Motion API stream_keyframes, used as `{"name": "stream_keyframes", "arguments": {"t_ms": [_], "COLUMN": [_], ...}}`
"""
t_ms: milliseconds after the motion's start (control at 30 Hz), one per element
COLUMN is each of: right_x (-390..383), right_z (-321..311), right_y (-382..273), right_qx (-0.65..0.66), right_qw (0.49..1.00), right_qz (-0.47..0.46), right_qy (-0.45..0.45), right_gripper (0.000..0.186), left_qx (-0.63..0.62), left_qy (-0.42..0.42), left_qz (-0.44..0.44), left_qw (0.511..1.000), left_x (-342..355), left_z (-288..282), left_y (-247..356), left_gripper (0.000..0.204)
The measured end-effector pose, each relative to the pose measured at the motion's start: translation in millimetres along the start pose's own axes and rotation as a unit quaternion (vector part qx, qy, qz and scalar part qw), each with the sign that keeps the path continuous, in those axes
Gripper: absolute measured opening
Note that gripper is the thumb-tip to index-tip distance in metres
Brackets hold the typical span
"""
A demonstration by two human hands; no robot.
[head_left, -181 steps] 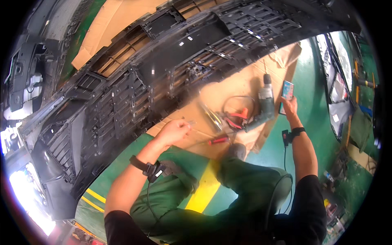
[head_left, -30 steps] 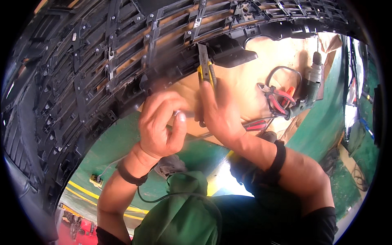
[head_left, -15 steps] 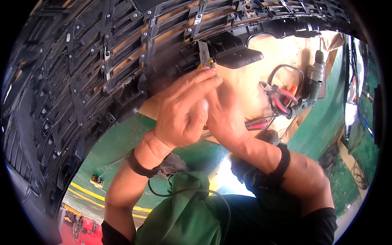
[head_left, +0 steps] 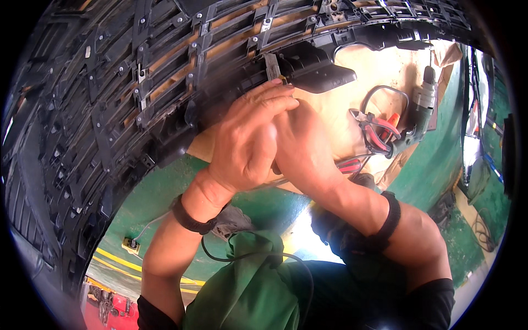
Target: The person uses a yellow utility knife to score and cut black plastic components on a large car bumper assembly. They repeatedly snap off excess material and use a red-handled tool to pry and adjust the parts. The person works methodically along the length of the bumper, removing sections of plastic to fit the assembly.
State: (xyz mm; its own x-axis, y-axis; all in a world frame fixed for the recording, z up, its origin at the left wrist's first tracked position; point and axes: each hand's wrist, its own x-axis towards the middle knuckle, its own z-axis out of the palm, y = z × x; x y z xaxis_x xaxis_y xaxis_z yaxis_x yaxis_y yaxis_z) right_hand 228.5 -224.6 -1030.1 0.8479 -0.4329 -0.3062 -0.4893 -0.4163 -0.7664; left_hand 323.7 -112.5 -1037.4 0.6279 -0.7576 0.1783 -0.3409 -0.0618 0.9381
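My right hand [head_left: 308, 148] is closed round a yellow-handled utility knife [head_left: 271, 67], whose metal end reaches the lower edge of a black plastic grille panel [head_left: 165, 60], beside a black bracket [head_left: 324, 77]. My left hand [head_left: 247, 137] lies over my right, its fingers closed over the knife's handle, most of which they hide. Right of my hands, a drill [head_left: 423, 102], red-handled pliers [head_left: 377, 135] and a red-and-black handled tool [head_left: 347, 165] lie on cardboard [head_left: 344, 82].
The grille panel arches across the top and left. A green floor [head_left: 434, 165] with yellow lines surrounds the cardboard. A cable outlet [head_left: 130, 245] is at lower left, red equipment [head_left: 124, 308] beyond it, and another panel [head_left: 473, 115] stands at the right.
The phone has left my right hand, which now holds the knife. Since a second ago my left hand has risen and closed over it; both have edged up toward the panel.
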Motion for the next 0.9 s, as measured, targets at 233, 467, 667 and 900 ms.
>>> {"name": "stream_keyframes", "arguments": {"t_ms": [233, 467, 667, 900], "right_x": [1.5, 8.7, 12.2, 20.5], "right_z": [-7.3, -16.6, -21.3, -36.6], "right_y": [-3.1, -9.8, -15.6, -10.8], "right_qx": [-0.105, -0.261, -0.287, -0.088], "right_qw": [0.991, 0.944, 0.933, 0.974], "right_qz": [-0.08, -0.167, -0.127, -0.015], "right_qy": [-0.03, -0.113, -0.173, -0.208], "right_gripper": [0.029, 0.031, 0.036, 0.027], "left_qx": [-0.044, -0.061, -0.022, 0.028], "left_qy": [0.053, 0.09, 0.098, 0.121], "left_qz": [0.008, 0.0, 0.041, 0.038], "left_qw": [0.998, 0.994, 0.994, 0.992], "left_x": [-2.1, -3.7, -4.6, -1.4], "left_z": [10.7, 18.2, 16.6, 24.7], "left_y": [-6.9, -9.3, -24.3, -21.8], "left_gripper": [0.044, 0.051, 0.048, 0.036]}}
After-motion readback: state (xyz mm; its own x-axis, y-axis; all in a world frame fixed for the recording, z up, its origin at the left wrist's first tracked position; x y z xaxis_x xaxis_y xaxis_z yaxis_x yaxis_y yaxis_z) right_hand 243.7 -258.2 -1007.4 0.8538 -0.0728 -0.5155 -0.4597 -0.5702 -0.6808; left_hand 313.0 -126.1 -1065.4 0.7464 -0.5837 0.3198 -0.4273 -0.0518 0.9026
